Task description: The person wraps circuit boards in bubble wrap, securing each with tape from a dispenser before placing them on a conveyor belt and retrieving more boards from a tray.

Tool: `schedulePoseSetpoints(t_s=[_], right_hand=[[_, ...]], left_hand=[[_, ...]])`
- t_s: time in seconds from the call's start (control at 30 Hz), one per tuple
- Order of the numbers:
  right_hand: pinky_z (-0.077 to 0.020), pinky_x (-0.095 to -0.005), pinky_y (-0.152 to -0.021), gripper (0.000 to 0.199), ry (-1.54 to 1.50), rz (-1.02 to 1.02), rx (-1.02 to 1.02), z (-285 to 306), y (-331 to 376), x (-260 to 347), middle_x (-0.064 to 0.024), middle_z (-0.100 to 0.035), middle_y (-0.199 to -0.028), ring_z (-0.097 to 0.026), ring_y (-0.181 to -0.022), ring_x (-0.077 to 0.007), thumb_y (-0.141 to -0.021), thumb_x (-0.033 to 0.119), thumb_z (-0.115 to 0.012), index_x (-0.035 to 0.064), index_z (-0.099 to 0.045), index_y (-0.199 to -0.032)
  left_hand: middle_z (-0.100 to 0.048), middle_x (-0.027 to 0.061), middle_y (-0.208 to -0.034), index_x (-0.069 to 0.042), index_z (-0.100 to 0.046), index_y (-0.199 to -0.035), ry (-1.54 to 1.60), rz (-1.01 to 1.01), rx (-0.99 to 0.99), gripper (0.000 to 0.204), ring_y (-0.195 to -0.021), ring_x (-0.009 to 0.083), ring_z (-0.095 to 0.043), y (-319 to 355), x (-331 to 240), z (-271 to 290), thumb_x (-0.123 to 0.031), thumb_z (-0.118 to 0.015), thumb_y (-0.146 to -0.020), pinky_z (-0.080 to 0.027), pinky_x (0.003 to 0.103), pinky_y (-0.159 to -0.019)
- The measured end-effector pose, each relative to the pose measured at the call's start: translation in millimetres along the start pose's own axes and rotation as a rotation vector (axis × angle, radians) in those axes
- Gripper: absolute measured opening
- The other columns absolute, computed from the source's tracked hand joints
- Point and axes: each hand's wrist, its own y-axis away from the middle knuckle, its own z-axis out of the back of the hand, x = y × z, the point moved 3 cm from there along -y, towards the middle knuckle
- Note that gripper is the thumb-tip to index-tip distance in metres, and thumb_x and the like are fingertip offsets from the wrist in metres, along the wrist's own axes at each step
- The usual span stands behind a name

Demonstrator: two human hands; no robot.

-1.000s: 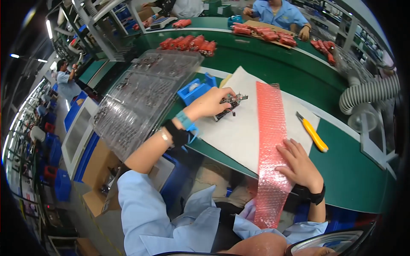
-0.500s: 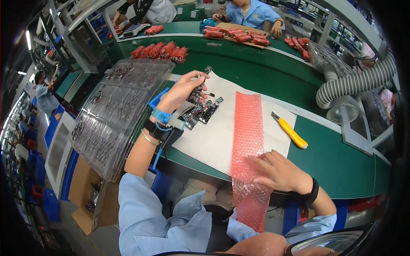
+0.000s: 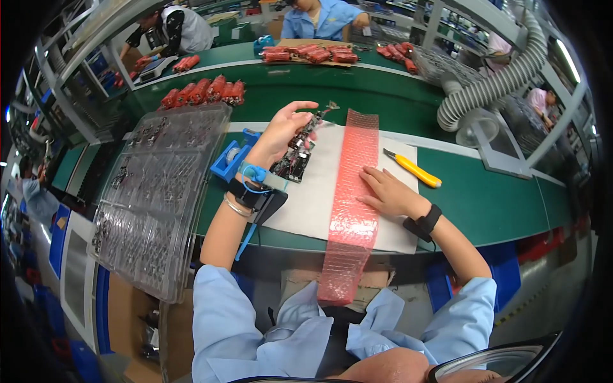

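Observation:
My left hand (image 3: pixel 280 137) is closed round several small black circuit boards (image 3: pixel 295 161) with thin wires, its index finger stretched out. The boards hang over the left part of a white sheet (image 3: pixel 313 207); whether their lower ends touch it, I cannot tell. A long strip of pink bubble wrap (image 3: pixel 357 153) crosses the sheet, its near end hanging past the table edge toward my lap. My right hand (image 3: pixel 394 193) rests on the strip's right edge, fingers apart. Beyond it lies a yellow utility knife (image 3: pixel 415 171), blade tip toward the strip.
Clear plastic trays (image 3: pixel 159 182) of small parts stand at left, beside a blue tape dispenser (image 3: pixel 228 161). Red bubble-wrapped bundles (image 3: pixel 207 91) lie farther back on the green surface. A grey hose (image 3: pixel 485 89) hangs at right. A co-worker (image 3: pixel 316 22) sits opposite.
My right hand has moved forward along the bubble wrap and now rests on it. The strip has shifted away from me. My left hand keeps hold of the boards. The view has turned slightly.

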Motion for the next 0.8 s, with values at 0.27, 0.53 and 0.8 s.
schedulePoseSetpoints(t_s=[0.27,0.53,0.8], right_hand=[[-0.0137,-0.0545,-0.116,0.106,0.143,0.113,-0.005,6,54,44,-0.0223,-0.033,-0.149,-0.028,-0.14,-0.0362,-0.071,0.068,-0.067,0.0023,-0.031,-0.145],[-0.0248,-0.055,-0.111,0.092,0.342,0.106,-0.221,-13,96,96,-0.0209,-0.041,-0.143,-0.038,-0.134,-0.0349,-0.07,0.053,-0.073,0.0027,-0.041,-0.14],[-0.0493,-0.0436,-0.08,0.03,-0.183,0.199,0.465,-111,136,127,-0.0145,-0.064,-0.092,-0.062,-0.091,-0.0342,-0.084,0.023,-0.064,0.0046,-0.063,-0.107]], left_hand=[[-0.06,0.007,-0.096,-0.004,-0.052,-0.125,-0.01,0.16,0.0,0.032,-0.064,0.01,-0.056,-2,44,-25,-0.012,-0.054,-0.094,-0.044,0.025,-0.049],[-0.059,0.0047,-0.098,0.001,-0.055,-0.119,-0.277,-0.085,0.191,0.033,-0.08,0.011,-0.058,-21,98,-77,-0.005,-0.06,-0.087,-0.048,0.023,-0.066],[-0.059,0.0044,-0.099,0.004,-0.053,-0.122,-0.492,0.178,0.291,0.036,-0.09,0.0108,-0.056,-36,110,-80,-0.002,-0.059,-0.086,-0.046,0.022,-0.076]])
